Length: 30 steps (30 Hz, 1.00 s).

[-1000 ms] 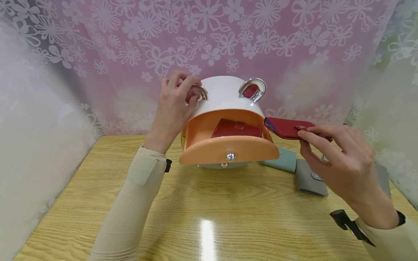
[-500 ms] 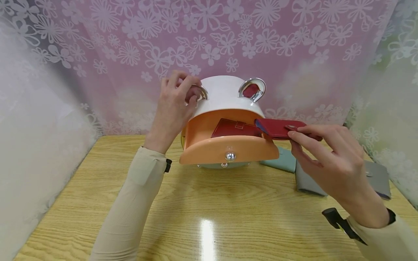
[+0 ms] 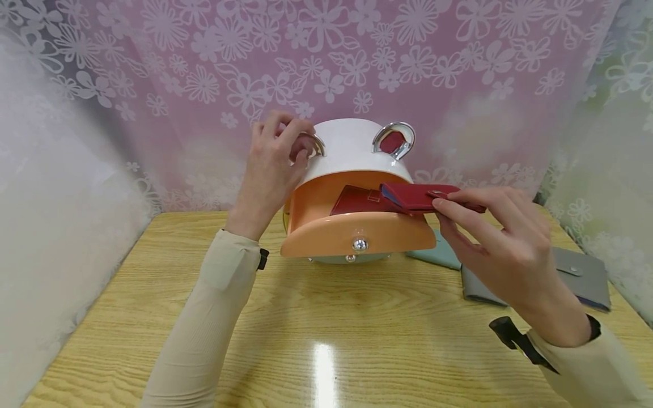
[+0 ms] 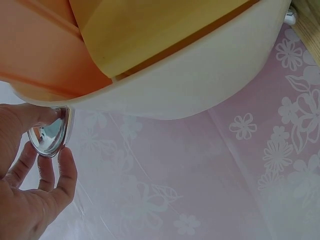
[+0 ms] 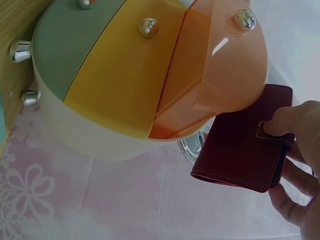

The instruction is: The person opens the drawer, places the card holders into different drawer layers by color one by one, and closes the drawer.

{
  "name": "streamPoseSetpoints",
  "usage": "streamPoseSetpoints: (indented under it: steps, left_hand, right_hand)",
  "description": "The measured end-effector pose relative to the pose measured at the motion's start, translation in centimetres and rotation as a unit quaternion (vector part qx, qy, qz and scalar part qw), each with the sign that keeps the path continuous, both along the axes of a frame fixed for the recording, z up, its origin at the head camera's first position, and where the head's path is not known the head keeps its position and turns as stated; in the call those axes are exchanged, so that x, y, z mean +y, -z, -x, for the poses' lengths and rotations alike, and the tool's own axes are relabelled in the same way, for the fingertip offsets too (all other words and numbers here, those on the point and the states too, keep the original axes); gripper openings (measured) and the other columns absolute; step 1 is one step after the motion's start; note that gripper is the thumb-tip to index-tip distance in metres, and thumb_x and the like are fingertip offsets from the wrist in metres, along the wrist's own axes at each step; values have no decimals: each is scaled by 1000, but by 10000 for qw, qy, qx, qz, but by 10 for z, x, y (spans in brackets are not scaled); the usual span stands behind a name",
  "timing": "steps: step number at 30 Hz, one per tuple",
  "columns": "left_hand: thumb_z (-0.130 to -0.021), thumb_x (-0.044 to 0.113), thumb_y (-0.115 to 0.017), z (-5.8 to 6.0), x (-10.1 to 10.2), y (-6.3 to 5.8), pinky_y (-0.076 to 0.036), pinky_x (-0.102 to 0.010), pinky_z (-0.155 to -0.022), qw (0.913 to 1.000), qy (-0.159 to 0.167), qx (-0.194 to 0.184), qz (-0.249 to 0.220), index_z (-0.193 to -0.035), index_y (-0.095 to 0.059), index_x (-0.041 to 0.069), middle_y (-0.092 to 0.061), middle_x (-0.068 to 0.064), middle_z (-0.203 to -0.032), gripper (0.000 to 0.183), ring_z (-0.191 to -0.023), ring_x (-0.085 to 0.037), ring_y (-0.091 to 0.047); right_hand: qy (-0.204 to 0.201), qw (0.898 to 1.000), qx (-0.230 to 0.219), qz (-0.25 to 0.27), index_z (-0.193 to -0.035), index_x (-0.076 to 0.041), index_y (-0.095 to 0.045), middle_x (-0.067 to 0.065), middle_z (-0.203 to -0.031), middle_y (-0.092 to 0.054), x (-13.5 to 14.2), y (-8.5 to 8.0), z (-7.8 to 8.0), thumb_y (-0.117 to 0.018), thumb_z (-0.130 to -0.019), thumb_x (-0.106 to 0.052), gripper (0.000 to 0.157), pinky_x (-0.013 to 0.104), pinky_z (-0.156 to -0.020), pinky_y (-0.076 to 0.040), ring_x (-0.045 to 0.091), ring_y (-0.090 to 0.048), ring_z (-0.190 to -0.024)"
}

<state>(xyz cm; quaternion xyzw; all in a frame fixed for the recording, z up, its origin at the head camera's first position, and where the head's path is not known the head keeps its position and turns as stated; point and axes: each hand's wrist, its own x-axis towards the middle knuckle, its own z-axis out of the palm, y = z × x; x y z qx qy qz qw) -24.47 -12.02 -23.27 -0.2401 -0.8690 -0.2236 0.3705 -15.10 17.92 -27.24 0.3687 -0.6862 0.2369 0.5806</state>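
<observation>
A white rounded box with silver ear-shaped rings stands on the table. Its orange top drawer is pulled out, and a dark red wallet lies inside. My left hand pinches the left silver ear between thumb and fingers. A second red wallet is pinched by its strap end in my right hand. This wallet reaches over the drawer's right side and overlaps the one inside in the head view. In the right wrist view, the held wallet is beside the drawer front.
Right of the box lie a teal wallet and two grey wallets, one nearer and one farther right, partly behind my right hand. Yellow and green drawer fronts sit below the orange one. A flowered curtain hangs behind.
My right hand has moved left with the red wallet, from beside the box to over the drawer's right side. The left hand stays on the ear.
</observation>
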Motion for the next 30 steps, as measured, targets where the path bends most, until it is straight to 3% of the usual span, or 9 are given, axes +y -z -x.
streamPoseSetpoints:
  steps: [8, 13, 21, 30]
  left_hand:
    - [-93, 5, -68, -1, 0, 0, -42, -44, -97, 10000, -37, -48, 36, -120, -67, 10, -57, -15, -121, 28, -113, -36, -51]
    - [-93, 4, -69, 1, -1, 1, -41, -44, -98, 10000, -32, -15, 38, -119, -67, 10, -57, -16, -120, 27, -112, -36, -52]
    - [-93, 5, -68, 1, 0, 0, -42, -44, -98, 10000, -45, -39, 35, -120, -67, 10, -57, -16, -120, 27, -113, -37, -51]
    - [-93, 4, -68, 1, 0, 0, -41, -44, -97, 10000, -31, -80, -3, -118, -67, 11, -57, -15, -120, 26, -114, -37, -50]
  right_hand:
    - [-98, 9998, -150, -119, -98, -4, -80, 20, -91, -73, -9, -6, 1, -68, -98, -23, 23, 51, -70, -43, 40, -62, -76]
    - [-152, 9997, -160, -78, -99, -5, -81, 19, -93, -74, -15, -9, 2, -76, -90, -12, 12, 51, -72, -45, 40, -62, -78]
    - [-104, 9983, -479, -325, -102, -3, -80, 18, -95, -74, -18, -14, 1, -82, -77, 3, 26, 50, -74, -44, 39, -62, -83]
    - [58, 9956, -653, -669, -105, -3, -79, 17, -98, -77, -23, -20, 5, -81, -86, -9, 20, 53, -73, -49, 38, -66, -86]
